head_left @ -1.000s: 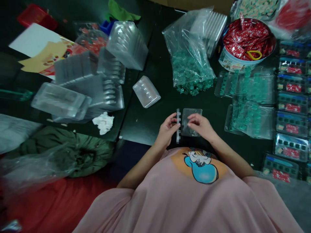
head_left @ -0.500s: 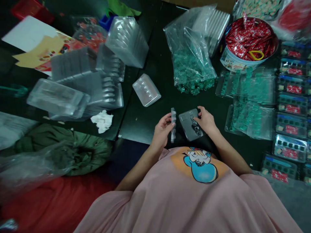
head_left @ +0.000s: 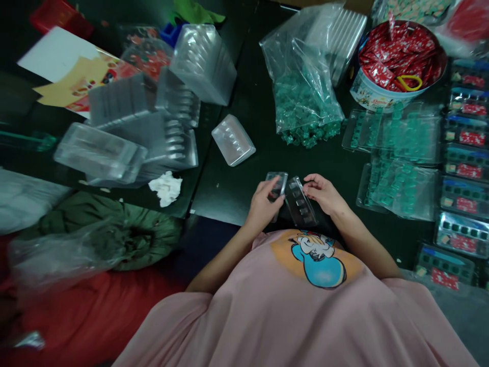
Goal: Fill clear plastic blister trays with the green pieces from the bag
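Observation:
My left hand [head_left: 265,199] is closed round a small clear plastic blister tray [head_left: 278,179], its fingers lying over the near part of it. Just to the right, a second clear blister tray [head_left: 300,201] with a row of square pockets stands tilted, close to the edge of the first. My right hand [head_left: 324,193] has its thumb and fingertips at the upper right edge of this second tray, fingers bent. Part of the first tray is hidden behind my left hand.
Stacked clear blister trays [head_left: 126,137] lie at the left, with one tray [head_left: 233,140] nearer. Beyond my hands sits a bag of green plastic pieces [head_left: 305,112]. At the right are a tin of red packets [head_left: 401,61], trays with green pieces [head_left: 408,188] and filled packs [head_left: 460,232].
My left hand has turned its tray from edge-on to face up. The tray by my right hand has tilted and now looks narrower. The two trays are closer together.

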The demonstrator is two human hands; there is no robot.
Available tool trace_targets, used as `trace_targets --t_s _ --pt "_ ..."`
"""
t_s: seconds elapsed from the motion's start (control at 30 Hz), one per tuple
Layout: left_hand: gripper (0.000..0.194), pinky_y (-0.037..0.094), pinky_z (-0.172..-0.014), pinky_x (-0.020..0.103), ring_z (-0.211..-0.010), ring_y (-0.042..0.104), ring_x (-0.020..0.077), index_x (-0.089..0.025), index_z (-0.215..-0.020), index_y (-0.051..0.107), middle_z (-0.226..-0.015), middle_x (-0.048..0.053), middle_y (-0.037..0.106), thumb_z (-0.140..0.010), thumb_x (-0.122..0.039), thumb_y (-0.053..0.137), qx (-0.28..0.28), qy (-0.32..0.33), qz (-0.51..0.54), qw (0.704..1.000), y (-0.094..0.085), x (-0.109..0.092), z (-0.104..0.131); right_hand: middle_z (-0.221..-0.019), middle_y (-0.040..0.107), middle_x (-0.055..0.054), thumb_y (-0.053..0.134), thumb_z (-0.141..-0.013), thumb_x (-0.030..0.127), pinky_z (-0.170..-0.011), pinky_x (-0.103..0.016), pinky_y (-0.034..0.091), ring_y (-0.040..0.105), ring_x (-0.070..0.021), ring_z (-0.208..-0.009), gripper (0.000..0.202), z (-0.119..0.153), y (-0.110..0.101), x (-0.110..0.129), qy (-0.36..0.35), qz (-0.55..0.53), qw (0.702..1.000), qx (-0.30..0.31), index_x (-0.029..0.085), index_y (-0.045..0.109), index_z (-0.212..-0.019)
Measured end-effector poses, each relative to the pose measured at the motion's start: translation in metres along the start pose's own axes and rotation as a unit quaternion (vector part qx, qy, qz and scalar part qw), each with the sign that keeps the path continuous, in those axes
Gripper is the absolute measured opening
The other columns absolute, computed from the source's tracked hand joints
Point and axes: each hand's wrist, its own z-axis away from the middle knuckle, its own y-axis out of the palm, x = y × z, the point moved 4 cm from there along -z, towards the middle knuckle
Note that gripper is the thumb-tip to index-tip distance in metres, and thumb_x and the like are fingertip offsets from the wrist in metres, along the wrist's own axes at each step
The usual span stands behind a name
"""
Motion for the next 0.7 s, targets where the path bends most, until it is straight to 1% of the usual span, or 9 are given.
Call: trace_targets --t_s 0.1,0.17,0.23,0.3,0.4,0.53,0.7 --pt "0.058 0.050 -0.081 0.031 -0.082 0.057 0.0144 -0.027 -0.135 0.056 -0.108 0.005 0.062 -0.078 -0.021 0.067 0.026 -0.009 0.015 1.000 0.012 0.002 0.003 -0.069 0.061 0.006 0.074 -0.061 0.025 -0.056 -0.022 0.036 0.055 -0.0087 -0.063 0.034 -0.001 0.016 -0.004 0.014 -0.022 1.000 -0.003 0.021 0.056 -0.089" --pt "0.056 0.050 -0.081 0.031 -0.081 0.057 0.0146 -0.026 -0.136 0.056 -0.108 0.006 0.064 -0.081 -0.026 0.066 0.035 -0.027 0.043 0.998 0.014 0.005 0.004 -0.068 0.060 0.006 0.076 -0.060 0.027 -0.054 -0.021 0.035 0.056 -0.0092 -0.062 0.034 -0.002 0.025 -0.008 0.034 -0.038 0.999 0.002 0.022 0.055 -0.087" --pt "0.056 0.050 -0.080 0.032 -0.078 0.057 0.0143 -0.025 -0.135 0.057 -0.108 0.006 0.065 -0.081 -0.032 0.069 0.044 -0.049 0.076 0.995 0.013 0.006 0.004 -0.068 0.060 0.006 0.078 -0.059 0.029 -0.053 -0.021 0.035 0.056 -0.0092 -0.062 0.036 -0.003 0.030 -0.011 0.050 -0.055 0.997 0.008 0.022 0.055 -0.085" --pt "0.060 0.050 -0.079 0.032 -0.078 0.058 0.0144 -0.024 -0.134 0.058 -0.108 0.007 0.066 -0.077 -0.035 0.074 0.053 -0.067 0.103 0.991 0.010 0.007 0.003 -0.069 0.060 0.006 0.080 -0.059 0.030 -0.054 -0.021 0.037 0.056 -0.0088 -0.063 0.037 -0.003 0.033 -0.013 0.054 -0.067 0.996 0.013 0.022 0.055 -0.085" --pt "0.063 0.050 -0.078 0.031 -0.081 0.059 0.0149 -0.024 -0.131 0.060 -0.108 0.007 0.066 -0.072 -0.034 0.079 0.055 -0.083 0.129 0.987 0.007 0.006 0.001 -0.071 0.061 0.005 0.082 -0.059 0.030 -0.057 -0.022 0.042 0.057 -0.0085 -0.064 0.037 -0.004 0.035 -0.015 0.057 -0.081 0.995 0.020 0.022 0.057 -0.085" --pt "0.059 0.050 -0.077 0.031 -0.081 0.060 0.0148 -0.024 -0.129 0.062 -0.109 0.007 0.066 -0.072 -0.033 0.078 0.055 -0.103 0.155 0.981 0.005 0.003 0.001 -0.073 0.063 0.004 0.084 -0.058 0.030 -0.062 -0.023 0.048 0.060 -0.0092 -0.067 0.036 -0.006 0.038 -0.017 0.070 -0.103 0.992 0.028 0.022 0.061 -0.084" --pt "0.059 0.051 -0.078 0.032 -0.080 0.061 0.0147 -0.024 -0.129 0.062 -0.107 0.007 0.066 -0.073 -0.033 0.077 0.056 -0.110 0.171 0.978 0.003 0.002 0.000 -0.074 0.065 0.004 0.086 -0.058 0.032 -0.066 -0.025 0.052 0.062 -0.0094 -0.068 0.037 -0.009 0.040 -0.019 0.077 -0.110 0.990 0.047 0.021 0.061 -0.084"
